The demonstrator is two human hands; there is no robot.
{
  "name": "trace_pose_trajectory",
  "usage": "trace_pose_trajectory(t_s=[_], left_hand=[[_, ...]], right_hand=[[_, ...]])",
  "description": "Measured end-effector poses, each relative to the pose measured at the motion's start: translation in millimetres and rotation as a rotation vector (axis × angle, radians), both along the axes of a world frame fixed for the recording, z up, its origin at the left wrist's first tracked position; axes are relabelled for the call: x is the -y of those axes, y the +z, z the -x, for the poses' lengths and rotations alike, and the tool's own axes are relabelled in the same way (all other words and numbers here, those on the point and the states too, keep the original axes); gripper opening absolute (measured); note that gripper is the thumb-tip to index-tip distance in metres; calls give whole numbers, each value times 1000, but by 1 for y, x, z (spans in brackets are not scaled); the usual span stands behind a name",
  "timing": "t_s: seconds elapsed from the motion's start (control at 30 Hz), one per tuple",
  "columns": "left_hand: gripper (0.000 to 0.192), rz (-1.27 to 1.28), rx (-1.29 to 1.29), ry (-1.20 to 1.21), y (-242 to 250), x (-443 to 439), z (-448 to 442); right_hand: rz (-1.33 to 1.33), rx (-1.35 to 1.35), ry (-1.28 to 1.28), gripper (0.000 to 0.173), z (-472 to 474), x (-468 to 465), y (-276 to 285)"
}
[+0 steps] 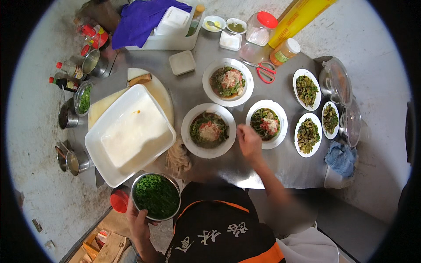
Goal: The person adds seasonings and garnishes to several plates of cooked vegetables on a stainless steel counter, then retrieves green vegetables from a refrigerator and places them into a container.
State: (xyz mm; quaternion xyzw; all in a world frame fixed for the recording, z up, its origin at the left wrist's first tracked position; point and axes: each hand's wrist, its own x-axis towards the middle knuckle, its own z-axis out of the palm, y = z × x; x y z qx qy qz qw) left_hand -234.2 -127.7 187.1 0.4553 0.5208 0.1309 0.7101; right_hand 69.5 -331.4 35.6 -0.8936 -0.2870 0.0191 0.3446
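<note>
My left hand (pixel 139 218) grips the rim of a round metal bowl (pixel 179 189) in front of the table edge. Finely chopped green herbs (pixel 156 197) fill much of it. My right hand (pixel 249 141), fingers drawn together, is over the gap between two white bowls; whether it pinches anything is hidden. To its left is a white bowl (pixel 185 144) of dark greens topped with chopped red and pale seasoning. A similar smaller bowl (pixel 283 136) stands at its right. Behind them is a third topped bowl (pixel 210 95).
A large white plastic tub (pixel 98 144) lies across a round cutting board (pixel 166 95), beside a cleaver (pixel 108 85). Red-handled scissors (pixel 267 73) lie at the back. Oval plates of cooked greens (pixel 298 139) stand right. A cloth (pixel 177 157) lies near the front edge.
</note>
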Motion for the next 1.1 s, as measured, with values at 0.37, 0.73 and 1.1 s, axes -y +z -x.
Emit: trace_pose_trajectory(t_s=[0.37, 0.73, 1.1], left_hand=[[59, -94, 37, 2, 1, -27, 27], [62, -21, 20, -208, -13, -33, 23], [63, 32, 33, -371, -13, -3, -18]], right_hand=[[339, -137, 297, 20, 152, -102, -45], [-675, -1250, -242, 12, 112, 45, 19], [-1056, -1208, -632, 20, 34, 79, -87]])
